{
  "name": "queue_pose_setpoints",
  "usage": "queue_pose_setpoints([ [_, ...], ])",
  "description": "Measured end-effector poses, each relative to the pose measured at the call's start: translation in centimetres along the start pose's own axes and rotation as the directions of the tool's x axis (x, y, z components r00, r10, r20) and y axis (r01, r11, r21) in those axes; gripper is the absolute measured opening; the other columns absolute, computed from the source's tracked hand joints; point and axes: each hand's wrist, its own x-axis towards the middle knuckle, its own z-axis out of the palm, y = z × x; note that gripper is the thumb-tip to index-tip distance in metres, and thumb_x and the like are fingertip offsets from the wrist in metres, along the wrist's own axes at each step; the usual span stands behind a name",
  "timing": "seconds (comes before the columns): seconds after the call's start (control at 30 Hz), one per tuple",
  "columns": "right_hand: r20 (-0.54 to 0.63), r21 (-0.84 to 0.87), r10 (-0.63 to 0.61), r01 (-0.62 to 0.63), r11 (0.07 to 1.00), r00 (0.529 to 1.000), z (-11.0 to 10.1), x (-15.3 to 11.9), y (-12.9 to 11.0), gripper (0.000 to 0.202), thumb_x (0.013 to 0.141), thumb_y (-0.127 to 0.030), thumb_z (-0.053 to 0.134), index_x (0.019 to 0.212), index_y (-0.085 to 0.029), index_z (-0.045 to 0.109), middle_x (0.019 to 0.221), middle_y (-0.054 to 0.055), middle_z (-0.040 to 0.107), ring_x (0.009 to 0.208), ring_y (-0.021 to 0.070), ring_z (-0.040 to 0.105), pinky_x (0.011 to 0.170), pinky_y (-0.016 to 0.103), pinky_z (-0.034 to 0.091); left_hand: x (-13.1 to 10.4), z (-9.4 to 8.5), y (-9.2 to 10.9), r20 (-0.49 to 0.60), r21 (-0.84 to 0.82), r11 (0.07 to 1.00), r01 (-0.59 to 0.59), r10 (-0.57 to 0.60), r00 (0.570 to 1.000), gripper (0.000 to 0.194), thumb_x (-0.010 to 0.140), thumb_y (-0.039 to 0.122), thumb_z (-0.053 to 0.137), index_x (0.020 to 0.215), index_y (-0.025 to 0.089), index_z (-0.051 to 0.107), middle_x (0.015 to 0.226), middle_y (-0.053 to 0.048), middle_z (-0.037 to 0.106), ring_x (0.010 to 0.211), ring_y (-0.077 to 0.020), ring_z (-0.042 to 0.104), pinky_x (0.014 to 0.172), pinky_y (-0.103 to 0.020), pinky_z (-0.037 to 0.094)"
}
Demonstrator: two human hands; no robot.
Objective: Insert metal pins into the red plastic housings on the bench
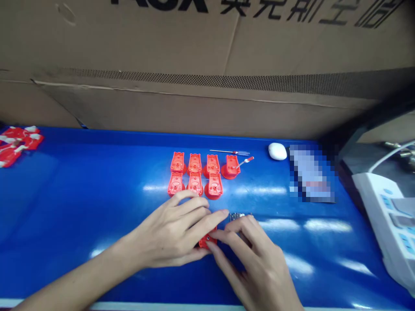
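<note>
Both hands meet over one red plastic housing (207, 240) near the front of the blue table. My left hand (177, 229) wraps its fingers round the housing from the left and covers much of it. From the right, the thumb and forefinger of my right hand (256, 255) come together at its face; whether a small part lies between them is hidden. Beyond the hands, several like red housings (194, 163) stand in two rows. The rightmost one (231, 166) has a thin white piece with a red tip sticking out. Small metal pieces (238, 216) lie just past my right hand.
A screwdriver (238, 153) lies behind the housings. A white rounded case (277, 151) and a blurred-out flat object (311, 172) are to the right, near a white power strip (385, 224). Red-and-white parts (19, 142) lie far left. Cardboard (194, 108) walls the back.
</note>
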Motion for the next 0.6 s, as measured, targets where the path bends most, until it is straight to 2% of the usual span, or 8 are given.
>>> queue_pose_setpoints([
  [0.2, -0.022, -0.159, -0.093, 0.088, 0.983, 0.995, 0.3, 0.5, -0.6, 0.012, 0.102, -0.011, 0.063, 0.101, -0.02, 0.071, 0.09, 0.007, 0.066, 0.087, 0.0236, 0.063, 0.089, 0.042, 0.059, -0.1, 0.2, 0.1, -0.042, 0.001, 1.0, -0.023, 0.023, 0.999, 0.056, 0.107, 0.031, 0.067, 0.156, 0.007, 0.052, 0.118, -0.014, 0.08, 0.117, -0.0292, 0.072, 0.117, -0.05, 0.048],
  [0.33, -0.068, -0.255, -0.156, 0.134, 0.958, 0.985, 0.8, 0.4, -0.9, 0.015, 0.101, -0.009, 0.062, 0.097, -0.019, 0.072, 0.085, 0.007, 0.067, 0.087, 0.0243, 0.066, 0.083, 0.037, 0.058, 0.1, 0.3, 0.2, -0.06, -0.012, 0.999, -0.043, 0.042, 0.997, 0.051, 0.107, 0.027, 0.063, 0.153, 0.004, 0.055, 0.11, -0.012, 0.08, 0.113, -0.0285, 0.072, 0.112, -0.048, 0.049],
  [0.5, -0.184, -0.223, -0.14, 0.098, 0.97, 0.973, 0.8, -0.3, -1.2, 0.016, 0.102, -0.007, 0.065, 0.1, -0.02, 0.075, 0.081, 0.005, 0.068, 0.08, 0.0215, 0.064, 0.071, 0.032, 0.052, 0.3, 0.2, 0.2, -0.054, -0.01, 0.999, -0.051, 0.051, 0.997, 0.048, 0.109, 0.026, 0.061, 0.151, 0.003, 0.058, 0.111, -0.012, 0.08, 0.113, -0.0278, 0.072, 0.109, -0.046, 0.049],
  [0.6, -0.209, -0.156, -0.083, 0.051, 0.986, 0.974, -0.4, -1.1, -0.9, 0.014, 0.102, -0.009, 0.068, 0.107, -0.02, 0.075, 0.086, 0.004, 0.07, 0.078, 0.0194, 0.062, 0.074, 0.033, 0.053, 0.3, 0.2, 0.3, -0.048, -0.001, 0.999, -0.044, 0.044, 0.998, 0.05, 0.11, 0.032, 0.064, 0.151, 0.004, 0.058, 0.11, -0.012, 0.081, 0.112, -0.0273, 0.073, 0.109, -0.046, 0.05],
])
